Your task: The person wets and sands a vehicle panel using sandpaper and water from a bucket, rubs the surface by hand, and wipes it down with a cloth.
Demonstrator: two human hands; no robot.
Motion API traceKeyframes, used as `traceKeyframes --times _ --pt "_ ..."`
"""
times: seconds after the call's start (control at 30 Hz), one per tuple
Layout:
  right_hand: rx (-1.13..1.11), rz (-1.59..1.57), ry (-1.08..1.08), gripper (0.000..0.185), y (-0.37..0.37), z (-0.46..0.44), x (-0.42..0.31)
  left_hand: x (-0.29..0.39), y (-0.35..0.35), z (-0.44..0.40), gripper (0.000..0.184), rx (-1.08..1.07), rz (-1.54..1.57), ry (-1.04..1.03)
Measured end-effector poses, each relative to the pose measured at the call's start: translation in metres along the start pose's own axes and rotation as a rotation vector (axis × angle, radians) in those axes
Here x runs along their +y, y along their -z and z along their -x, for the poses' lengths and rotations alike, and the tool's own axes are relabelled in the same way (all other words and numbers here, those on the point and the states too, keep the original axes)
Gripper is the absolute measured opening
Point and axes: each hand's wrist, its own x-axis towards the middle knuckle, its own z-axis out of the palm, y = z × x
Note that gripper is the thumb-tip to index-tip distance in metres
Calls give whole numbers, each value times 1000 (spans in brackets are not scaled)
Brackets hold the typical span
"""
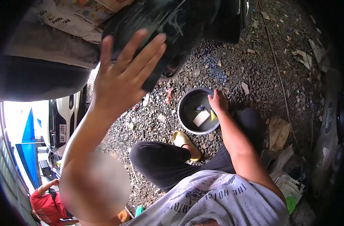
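We find the left hand (121, 83) open, fingers spread, at the dark panel (187, 26); contact is unconfirmed. The right hand (219, 101) is at the rim of the basin (180, 113), its grip not determinable. A pale block (201, 118) lies inside. We judge this hand-work at the panel; lifting the block would call for closed fingers.

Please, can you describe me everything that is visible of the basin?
The basin is round and dark with a greyish rim, plastic by its look. It stands upright on gravel and holds murky liquid, a pale block, a yellow piece and a small dark thing. The right hand grips its far right side.
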Motion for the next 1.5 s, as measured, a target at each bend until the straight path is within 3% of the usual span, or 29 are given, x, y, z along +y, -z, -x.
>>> traceKeyframes --times 0.1,0.23,0.47,0.6,0.83,0.93,1.07,1.17,1.27,1.37,1.5 --pt "3 -1 9 39 -2 6 -1 -13 -9 36 59 -5 -20 -27" --pt "-29 25 -3 42 6 10 -4 -13 20 -25 63 -90 123 6" --pt "-47 -11 -17 43 6 10 -5 -19 11 21 69 -16 50 26" --pt "-37 16 -4 41 0 6 1 -12 7 -36 75 21 253 18" --pt "-35 -7 -9 42 1 7 -2 -15 2 25 78 5 209 59" --pt "-23 18 15 45 -4 4 3 -14 12 -17 79 44 378 106" --pt "11 -9 11 46 -4 5 4 -16 6 -17 74 77 375 109" --pt "-137 -7 -36 57 10 6 -4 -13 -3 15 76 112 436 168" --pt "43 -4 52 44 2 11 -2 -12 -1 -4 74 159 456 187" --pt "-12 24 38 43 5 9 -1 -13 -5 -33 74 182 359 176" --pt "-2 14 25 42 2 9 -2 -6 -2 20 76 162 425 251"
